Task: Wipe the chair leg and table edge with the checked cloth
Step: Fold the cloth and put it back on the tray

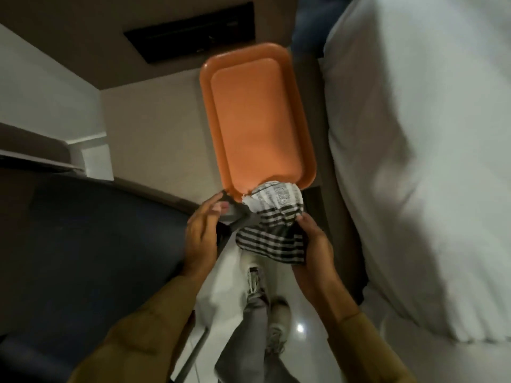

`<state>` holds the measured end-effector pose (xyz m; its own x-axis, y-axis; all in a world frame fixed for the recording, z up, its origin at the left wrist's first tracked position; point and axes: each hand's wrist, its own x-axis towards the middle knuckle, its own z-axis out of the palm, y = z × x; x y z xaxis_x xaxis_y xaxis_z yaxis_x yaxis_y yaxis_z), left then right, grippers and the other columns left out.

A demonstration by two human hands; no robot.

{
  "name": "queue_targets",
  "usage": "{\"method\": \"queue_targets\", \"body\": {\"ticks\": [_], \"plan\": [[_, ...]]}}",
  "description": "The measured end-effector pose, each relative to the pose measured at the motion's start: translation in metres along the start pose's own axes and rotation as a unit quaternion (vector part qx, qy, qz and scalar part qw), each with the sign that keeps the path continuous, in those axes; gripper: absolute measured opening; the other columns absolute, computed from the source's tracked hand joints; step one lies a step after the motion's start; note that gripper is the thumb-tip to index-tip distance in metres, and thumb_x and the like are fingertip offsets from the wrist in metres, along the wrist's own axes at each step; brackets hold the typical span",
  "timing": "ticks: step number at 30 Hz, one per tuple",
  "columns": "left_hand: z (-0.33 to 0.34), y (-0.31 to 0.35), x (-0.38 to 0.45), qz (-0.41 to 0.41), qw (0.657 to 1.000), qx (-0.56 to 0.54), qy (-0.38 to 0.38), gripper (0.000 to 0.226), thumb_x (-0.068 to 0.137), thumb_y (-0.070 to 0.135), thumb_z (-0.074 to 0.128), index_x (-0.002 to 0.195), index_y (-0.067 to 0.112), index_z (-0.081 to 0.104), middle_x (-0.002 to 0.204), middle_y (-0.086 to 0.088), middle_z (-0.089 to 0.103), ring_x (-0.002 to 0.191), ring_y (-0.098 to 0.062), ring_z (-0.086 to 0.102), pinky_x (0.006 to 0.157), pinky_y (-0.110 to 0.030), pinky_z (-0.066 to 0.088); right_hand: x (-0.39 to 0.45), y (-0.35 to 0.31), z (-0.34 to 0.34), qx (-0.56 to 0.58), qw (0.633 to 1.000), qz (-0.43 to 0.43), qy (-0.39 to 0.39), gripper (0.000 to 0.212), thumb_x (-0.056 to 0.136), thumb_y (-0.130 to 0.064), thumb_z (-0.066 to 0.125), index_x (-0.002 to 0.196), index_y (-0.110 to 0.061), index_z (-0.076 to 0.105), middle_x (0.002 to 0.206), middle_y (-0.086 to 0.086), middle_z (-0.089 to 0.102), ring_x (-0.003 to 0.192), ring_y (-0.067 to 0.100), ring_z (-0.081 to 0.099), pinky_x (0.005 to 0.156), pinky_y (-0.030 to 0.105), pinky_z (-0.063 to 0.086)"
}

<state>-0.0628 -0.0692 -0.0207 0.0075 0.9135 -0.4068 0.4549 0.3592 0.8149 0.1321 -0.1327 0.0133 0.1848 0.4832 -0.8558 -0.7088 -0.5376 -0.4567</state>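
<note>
The right hand (312, 244) was clamped on the checked cloth (272, 222), thumb on top and fingers beneath, holding it bunched at the near end of the orange tray (221, 134). The cloth's upper, paler part lay over the tray's near rim; its striped lower part hung in front of the palm. The tray sat on the beige table (154, 128), close to the table's near edge. The left hand (203, 230) was apart, fingers loosely spread and holding nothing, just left of the cloth and beside a dark part I could not identify. A dark chair seat (91, 239) filled the lower left, and a white bed (428, 161) lay along the right. Below, light shoes (255, 275) stood on the glossy floor (221, 294).
</note>
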Motion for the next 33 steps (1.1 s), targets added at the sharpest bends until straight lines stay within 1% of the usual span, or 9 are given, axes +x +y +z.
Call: {"method": "queue_targets", "body": {"ticks": [4, 6, 8, 11, 15, 17, 21, 26, 33], "plan": [[0.025, 0.060, 0.016, -0.215, 0.942, -0.245, -0.085, 0.044, 0.113, 0.044, 0.041, 0.136, 0.023, 0.072, 0.139, -0.008, 0.074, 0.137, -0.028, 0.065, 0.114, -0.039, 0.053, -0.009, -0.048, 0.028, -0.037, 0.997, -0.034, -0.063, 0.037, 0.107, -0.035, 0.063, 0.135, -0.014, 0.077, 0.134, 0.016, 0.081, 0.124, 0.033, 0.079, 0.103, 0.047, 0.065], [0.027, 0.083, 0.023, -0.271, 0.901, -0.317, -0.118, 0.052, 0.099, 0.063, 0.056, 0.127, 0.025, 0.080, 0.137, -0.004, 0.077, 0.122, -0.017, 0.076, 0.102, -0.034, 0.062, -0.004, -0.066, 0.040, -0.062, 0.992, -0.082, -0.077, 0.028, 0.106, -0.025, 0.068, 0.131, -0.019, 0.078, 0.131, 0.013, 0.083, 0.120, 0.030, 0.082, 0.095, 0.041, 0.069], [0.026, 0.097, 0.036, -0.279, 0.892, -0.316, -0.160, 0.054, 0.077, 0.073, 0.079, 0.111, 0.032, 0.084, 0.117, 0.008, 0.085, 0.100, -0.009, 0.082, 0.088, -0.034, 0.065, 0.007, -0.083, 0.048, -0.128, 0.976, -0.162, -0.069, 0.018, 0.108, -0.018, 0.067, 0.121, -0.022, 0.078, 0.123, 0.010, 0.084, 0.112, 0.026, 0.083, 0.092, 0.040, 0.069], [0.034, 0.101, 0.055, -0.207, 0.908, -0.296, -0.212, 0.060, 0.088, 0.047, 0.085, 0.144, 0.037, 0.065, 0.140, 0.002, 0.076, 0.131, -0.020, 0.072, 0.111, -0.046, 0.058, 0.028, -0.101, 0.049, -0.278, 0.920, -0.270, -0.058, 0.019, 0.114, -0.018, 0.058, 0.130, -0.020, 0.067, 0.125, 0.008, 0.079, 0.118, 0.027, 0.077, 0.102, 0.043, 0.062], [0.052, 0.094, 0.065, -0.136, 0.957, -0.232, -0.113, 0.076, 0.097, 0.009, 0.079, 0.148, 0.056, 0.048, 0.148, 0.005, 0.067, 0.124, 0.001, 0.070, 0.092, -0.013, 0.061, 0.055, -0.111, 0.045, -0.424, 0.842, -0.330, -0.038, 0.042, 0.116, -0.014, 0.050, 0.158, -0.018, 0.051, 0.142, -0.006, 0.071, 0.124, -0.012, 0.067, 0.108, 0.011, 0.052], [0.059, 0.088, 0.066, -0.123, 0.974, -0.182, -0.062, 0.087, 0.099, 0.001, 0.073, 0.163, 0.044, 0.032, 0.155, -0.002, 0.058, 0.127, -0.002, 0.065, 0.088, -0.007, 0.058, 0.067, -0.109, 0.045, -0.463, 0.827, -0.319, -0.022, 0.043, 0.115, -0.012, 0.050, 0.158, -0.015, 0.052, 0.138, 0.001, 0.074, 0.122, 0.002, 0.073, 0.107, 0.018, 0.057], [0.068, 0.083, 0.071, -0.046, 0.996, -0.083, 0.002, 0.087, 0.105, -0.001, 0.063, 0.170, 0.030, 0.014, 0.169, -0.009, 0.039, 0.154, -0.022, 0.047, 0.123, -0.032, 0.050, 0.088, -0.104, 0.044, -0.508, 0.814, -0.282, -0.004, 0.036, 0.114, -0.017, 0.053, 0.149, -0.015, 0.061, 0.136, 0.010, 0.078, 0.123, 0.031, 0.077, 0.107, 0.048, 0.062], [0.077, 0.065, 0.080, 0.065, 0.997, 0.042, 0.003, 0.072, 0.111, 0.010, 0.052, 0.170, 0.024, 0.013, 0.177, -0.013, 0.013, 0.165, -0.028, 0.026, 0.130, -0.049, 0.042, 0.117, -0.101, 0.049, -0.509, 0.804, -0.308, -0.015, 0.047, 0.113, -0.028, 0.056, 0.157, -0.024, 0.041, 0.150, 0.008, 0.064, 0.131, 0.029, 0.069, 0.106, 0.050, 0.062], [0.082, 0.044, 0.092, 0.047, 0.947, 0.312, -0.060, 0.074, 0.104, 0.005, 0.055, 0.170, 0.009, 0.024, 0.180, -0.023, -0.008, 0.171, -0.037, -0.005, 0.134, -0.051, 0.035, 0.142, -0.088, 0.044, -0.716, 0.661, -0.222, -0.015, 0.060, 0.107, -0.016, 0.058, 0.163, -0.019, 0.039, 0.163, 0.016, 0.036, 0.148, 0.039, 0.047, 0.105, 0.061, 0.061]]}}
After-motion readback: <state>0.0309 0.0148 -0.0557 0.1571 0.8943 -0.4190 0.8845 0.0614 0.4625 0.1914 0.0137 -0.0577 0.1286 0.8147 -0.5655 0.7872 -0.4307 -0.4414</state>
